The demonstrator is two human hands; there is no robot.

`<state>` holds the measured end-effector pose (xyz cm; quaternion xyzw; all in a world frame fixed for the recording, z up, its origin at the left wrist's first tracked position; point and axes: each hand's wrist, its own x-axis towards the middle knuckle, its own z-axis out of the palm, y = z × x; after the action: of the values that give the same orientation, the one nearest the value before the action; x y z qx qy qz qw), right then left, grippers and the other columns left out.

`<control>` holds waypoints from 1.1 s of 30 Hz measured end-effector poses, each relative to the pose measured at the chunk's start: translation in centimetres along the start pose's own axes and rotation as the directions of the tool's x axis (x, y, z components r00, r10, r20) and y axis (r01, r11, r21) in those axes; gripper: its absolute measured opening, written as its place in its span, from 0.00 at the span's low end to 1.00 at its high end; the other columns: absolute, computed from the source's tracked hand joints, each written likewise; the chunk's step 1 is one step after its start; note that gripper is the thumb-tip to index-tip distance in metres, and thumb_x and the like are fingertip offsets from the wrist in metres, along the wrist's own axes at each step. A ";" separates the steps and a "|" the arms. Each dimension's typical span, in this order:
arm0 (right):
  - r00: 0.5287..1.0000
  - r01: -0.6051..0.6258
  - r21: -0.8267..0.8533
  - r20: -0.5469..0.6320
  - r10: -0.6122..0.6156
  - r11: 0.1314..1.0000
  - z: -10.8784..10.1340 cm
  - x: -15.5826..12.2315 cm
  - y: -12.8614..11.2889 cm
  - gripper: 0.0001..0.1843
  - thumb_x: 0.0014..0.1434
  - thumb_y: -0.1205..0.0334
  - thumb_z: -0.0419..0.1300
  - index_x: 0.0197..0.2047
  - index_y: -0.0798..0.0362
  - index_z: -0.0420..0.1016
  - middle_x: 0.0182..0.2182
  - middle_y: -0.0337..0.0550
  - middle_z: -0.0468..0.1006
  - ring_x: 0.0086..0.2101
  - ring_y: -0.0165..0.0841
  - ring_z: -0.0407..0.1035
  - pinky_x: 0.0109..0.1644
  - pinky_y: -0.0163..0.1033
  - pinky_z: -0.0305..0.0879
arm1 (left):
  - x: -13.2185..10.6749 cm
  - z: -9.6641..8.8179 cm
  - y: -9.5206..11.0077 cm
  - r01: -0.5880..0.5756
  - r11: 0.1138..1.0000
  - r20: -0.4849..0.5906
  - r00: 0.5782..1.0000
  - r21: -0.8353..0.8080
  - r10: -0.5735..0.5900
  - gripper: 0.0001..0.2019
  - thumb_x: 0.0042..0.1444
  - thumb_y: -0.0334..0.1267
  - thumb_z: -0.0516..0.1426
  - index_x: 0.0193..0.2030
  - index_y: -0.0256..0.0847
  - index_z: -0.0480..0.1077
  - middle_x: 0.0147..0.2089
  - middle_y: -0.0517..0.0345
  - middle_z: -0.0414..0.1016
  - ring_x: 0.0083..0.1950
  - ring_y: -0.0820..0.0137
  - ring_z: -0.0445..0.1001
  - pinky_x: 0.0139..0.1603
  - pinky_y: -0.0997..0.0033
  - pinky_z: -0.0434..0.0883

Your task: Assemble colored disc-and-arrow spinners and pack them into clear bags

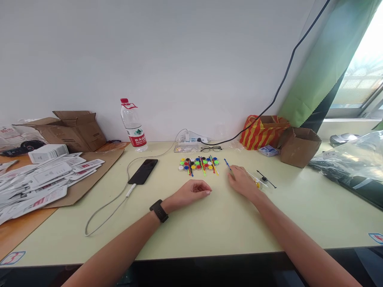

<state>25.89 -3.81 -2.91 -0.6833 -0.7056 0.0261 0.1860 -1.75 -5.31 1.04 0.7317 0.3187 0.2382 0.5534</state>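
My right hand (241, 181) is closed over a thin blue plastic stick (227, 162), whose far end pokes out past the fingers; the rest is hidden. Beside its wrist lie a yellow piece (257, 185) in clear wrapping and a black stick with a round black disc (265, 179). My left hand (191, 193) rests on the table, loosely curled with thumb near forefinger, and nothing shows in it. Beyond both hands sit rows of small coloured discs (196, 162), with bundles of coloured sticks (202, 164) laid across them.
A phone (143, 171) on a white cable (129, 191) lies left. Behind are a water bottle (134, 127), glasses (211, 148), a power strip (191, 138) and a striped bag (260, 133). White packets (50, 179) pile up far left; a brown paper bag (300, 147) stands right.
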 end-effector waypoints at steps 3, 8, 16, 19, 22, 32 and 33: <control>0.999 0.007 -0.028 0.041 -0.005 1.000 -0.1 0.2 0.3 0.16 0.71 0.64 0.48 0.53 0.53 0.75 0.53 0.52 0.78 0.56 0.43 0.68 0.57 0.44 0.61 | 0.0 0.0 0.1 0.003 1.000 -0.001 1.000 0.003 -0.003 0.17 0.58 0.51 0.66 0.44 0.39 0.79 0.43 0.52 0.79 0.46 0.66 0.75 0.49 0.67 0.71; 1.000 -0.013 -0.081 -0.007 0.013 0.997 -0.4 0.2 0.4 0.15 0.71 0.67 0.48 0.52 0.52 0.75 0.52 0.53 0.76 0.52 0.44 0.68 0.51 0.44 0.63 | -0.1 0.1 0.2 -0.002 1.000 -0.005 1.000 0.015 0.002 0.17 0.58 0.52 0.66 0.43 0.40 0.80 0.43 0.52 0.80 0.46 0.65 0.76 0.49 0.66 0.71; 0.999 -0.007 -0.149 0.045 0.014 0.989 -0.6 -0.2 0.5 0.16 0.69 0.72 0.47 0.49 0.53 0.76 0.48 0.54 0.75 0.50 0.45 0.67 0.45 0.44 0.62 | 0.0 0.0 0.1 0.002 1.000 -0.002 1.000 0.012 -0.002 0.17 0.59 0.51 0.66 0.44 0.39 0.79 0.43 0.52 0.79 0.46 0.66 0.75 0.49 0.66 0.71; 0.999 -0.007 -0.135 0.041 0.013 0.991 -0.7 -0.2 0.5 0.17 0.70 0.71 0.47 0.50 0.52 0.76 0.47 0.53 0.75 0.49 0.44 0.68 0.44 0.44 0.62 | 0.0 0.1 0.2 0.000 1.000 -0.013 1.000 0.025 0.001 0.17 0.58 0.52 0.66 0.43 0.39 0.80 0.42 0.52 0.80 0.45 0.65 0.76 0.49 0.66 0.71; 0.999 -0.020 -0.127 0.046 0.026 0.992 -0.8 -0.1 0.6 0.15 0.70 0.69 0.48 0.46 0.52 0.77 0.47 0.52 0.75 0.49 0.44 0.68 0.45 0.44 0.62 | 0.0 0.1 0.3 0.001 1.000 -0.012 1.000 0.026 -0.001 0.17 0.58 0.52 0.66 0.43 0.39 0.80 0.42 0.51 0.80 0.45 0.65 0.76 0.49 0.66 0.72; 0.999 -0.045 -0.127 0.024 0.049 0.991 -0.7 0.1 0.8 0.12 0.68 0.70 0.50 0.40 0.52 0.75 0.43 0.50 0.76 0.44 0.41 0.71 0.42 0.42 0.60 | 0.0 0.0 0.2 0.005 1.000 -0.002 1.000 0.016 -0.005 0.17 0.58 0.52 0.66 0.43 0.39 0.80 0.43 0.51 0.80 0.46 0.65 0.76 0.49 0.66 0.71; 0.997 -0.061 -0.130 0.027 0.065 0.990 -0.7 0.1 0.8 0.13 0.68 0.70 0.50 0.39 0.52 0.75 0.41 0.50 0.76 0.42 0.40 0.71 0.40 0.41 0.60 | 0.0 0.0 0.2 0.008 1.000 -0.003 1.000 0.016 -0.008 0.17 0.58 0.52 0.66 0.43 0.39 0.79 0.43 0.51 0.80 0.46 0.65 0.76 0.49 0.66 0.71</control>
<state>26.89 -3.79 -2.46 -0.7154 -0.6865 -0.0029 0.1296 -1.71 -5.38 1.22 0.7344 0.3242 0.2346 0.5482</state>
